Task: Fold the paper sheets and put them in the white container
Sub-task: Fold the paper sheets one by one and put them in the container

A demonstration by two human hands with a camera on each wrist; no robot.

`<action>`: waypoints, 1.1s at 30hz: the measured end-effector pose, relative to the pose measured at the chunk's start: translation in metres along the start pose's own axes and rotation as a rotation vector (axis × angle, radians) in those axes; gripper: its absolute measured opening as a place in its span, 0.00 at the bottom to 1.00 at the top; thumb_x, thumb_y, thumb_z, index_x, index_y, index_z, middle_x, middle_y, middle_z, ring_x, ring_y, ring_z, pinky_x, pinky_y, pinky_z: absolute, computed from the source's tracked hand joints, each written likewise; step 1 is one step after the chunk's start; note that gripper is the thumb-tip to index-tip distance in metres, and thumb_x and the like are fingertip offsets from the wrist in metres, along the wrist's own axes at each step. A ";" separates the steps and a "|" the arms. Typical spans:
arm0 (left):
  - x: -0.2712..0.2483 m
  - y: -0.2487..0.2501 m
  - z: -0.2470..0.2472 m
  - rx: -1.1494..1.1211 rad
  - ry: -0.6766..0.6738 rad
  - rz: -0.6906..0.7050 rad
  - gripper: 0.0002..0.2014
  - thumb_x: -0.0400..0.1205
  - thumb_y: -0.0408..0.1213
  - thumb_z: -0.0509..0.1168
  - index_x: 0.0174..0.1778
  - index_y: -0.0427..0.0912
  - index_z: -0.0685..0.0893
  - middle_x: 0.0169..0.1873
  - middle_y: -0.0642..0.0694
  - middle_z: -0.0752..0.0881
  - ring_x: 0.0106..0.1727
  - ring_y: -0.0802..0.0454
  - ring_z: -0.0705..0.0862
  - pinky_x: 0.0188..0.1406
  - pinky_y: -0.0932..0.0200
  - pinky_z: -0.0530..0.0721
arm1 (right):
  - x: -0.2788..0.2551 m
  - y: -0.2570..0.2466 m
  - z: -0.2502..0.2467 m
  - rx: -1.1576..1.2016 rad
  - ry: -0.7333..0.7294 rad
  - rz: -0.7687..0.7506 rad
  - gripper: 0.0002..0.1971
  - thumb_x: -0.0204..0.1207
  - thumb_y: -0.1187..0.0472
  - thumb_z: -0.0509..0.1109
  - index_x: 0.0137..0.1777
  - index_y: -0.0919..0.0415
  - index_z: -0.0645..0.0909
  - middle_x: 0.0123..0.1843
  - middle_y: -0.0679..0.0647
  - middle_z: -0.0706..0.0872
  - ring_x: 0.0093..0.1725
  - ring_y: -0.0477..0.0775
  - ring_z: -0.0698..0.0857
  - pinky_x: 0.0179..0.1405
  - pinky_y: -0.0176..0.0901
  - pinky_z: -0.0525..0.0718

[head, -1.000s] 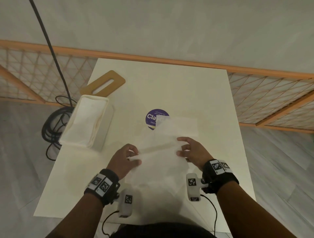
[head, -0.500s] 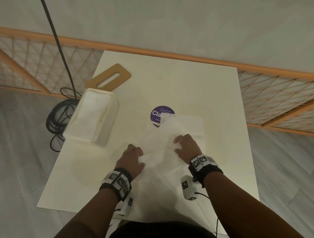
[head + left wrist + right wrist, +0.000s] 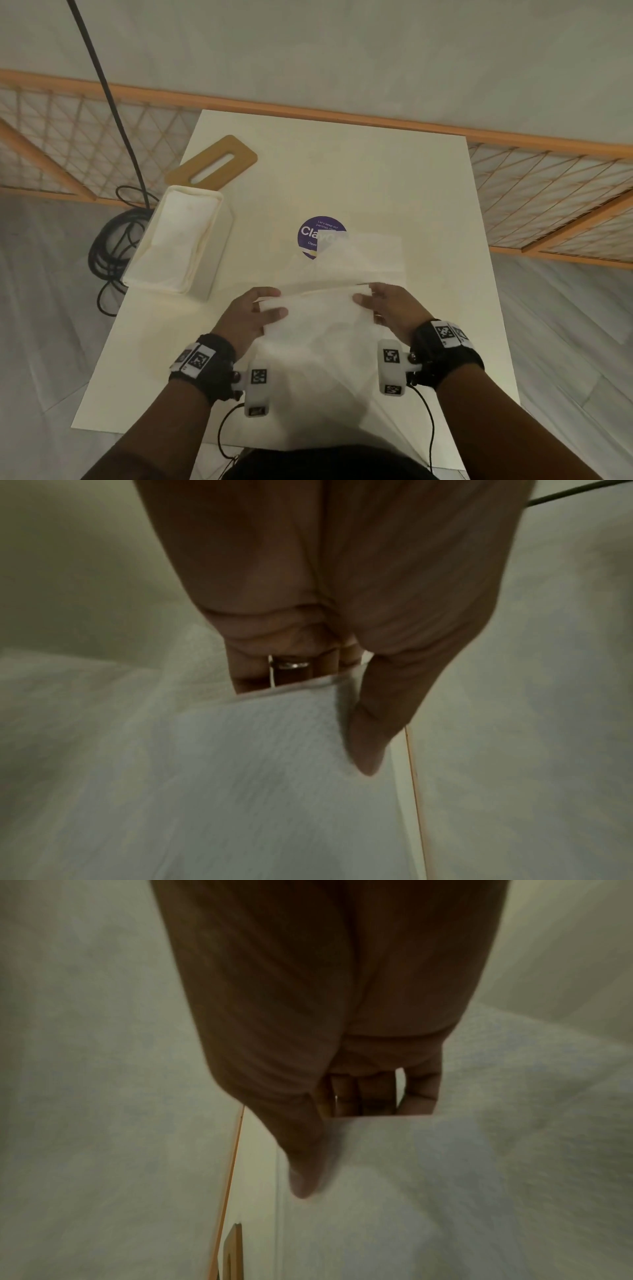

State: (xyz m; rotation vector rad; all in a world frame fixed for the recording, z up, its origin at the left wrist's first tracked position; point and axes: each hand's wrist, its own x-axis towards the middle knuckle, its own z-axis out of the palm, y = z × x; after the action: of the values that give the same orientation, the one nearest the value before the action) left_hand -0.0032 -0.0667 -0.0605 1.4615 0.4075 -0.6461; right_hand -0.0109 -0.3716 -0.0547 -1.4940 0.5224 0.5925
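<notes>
Pinching the far edge of the paper sheet (image 3: 318,322) from both sides — left hand (image 3: 251,320) with thumb on top and fingers tucked beneath at the left corner, right hand (image 3: 390,308) mirroring it at the right corner, thumb over, fingers under. Holding that edge level above the white table (image 3: 359,178), the rest of the sheet draping back toward the body and over the near table edge. Showing the same grip in both wrist views: thumb (image 3: 373,739) lying along the top of the sheet's edge, ringed finger behind it; thumb (image 3: 304,1167) likewise on the right.

Lying just beyond the held edge, more loose sheets (image 3: 359,257), partly covering a round purple sticker (image 3: 313,233). Sitting well to the left, close to the table's left edge, the white container (image 3: 178,240), already lined with folded paper. Resting behind it, a slotted wooden lid (image 3: 212,164). Leaving bare tabletop between container and hands — also along the far and right edges. Trailing on the floor at left, a coiled black cable (image 3: 109,246).
</notes>
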 end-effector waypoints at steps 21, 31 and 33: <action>0.009 -0.015 0.015 0.338 -0.044 0.106 0.15 0.83 0.29 0.71 0.57 0.56 0.89 0.48 0.41 0.94 0.56 0.36 0.90 0.62 0.32 0.87 | -0.013 0.022 -0.008 -0.328 0.252 -0.008 0.16 0.78 0.48 0.77 0.55 0.62 0.87 0.50 0.57 0.92 0.52 0.65 0.91 0.56 0.60 0.90; 0.014 -0.019 0.037 0.837 0.119 0.218 0.12 0.81 0.32 0.69 0.57 0.51 0.86 0.52 0.53 0.87 0.52 0.51 0.84 0.57 0.59 0.82 | 0.020 0.003 -0.022 -0.628 0.635 0.013 0.27 0.79 0.49 0.76 0.72 0.63 0.74 0.71 0.62 0.76 0.69 0.67 0.80 0.67 0.55 0.80; 0.014 -0.018 0.039 0.900 0.103 0.242 0.13 0.81 0.33 0.69 0.60 0.50 0.85 0.55 0.51 0.84 0.54 0.51 0.82 0.59 0.60 0.80 | 0.030 -0.004 -0.028 -0.619 0.614 0.073 0.32 0.77 0.48 0.78 0.73 0.64 0.72 0.72 0.63 0.78 0.71 0.68 0.79 0.68 0.55 0.79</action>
State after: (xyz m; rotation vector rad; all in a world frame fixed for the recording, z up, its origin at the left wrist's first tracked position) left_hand -0.0082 -0.1074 -0.0799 2.3604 -0.0127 -0.5808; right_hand 0.0156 -0.3977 -0.0713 -2.2752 0.9213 0.3509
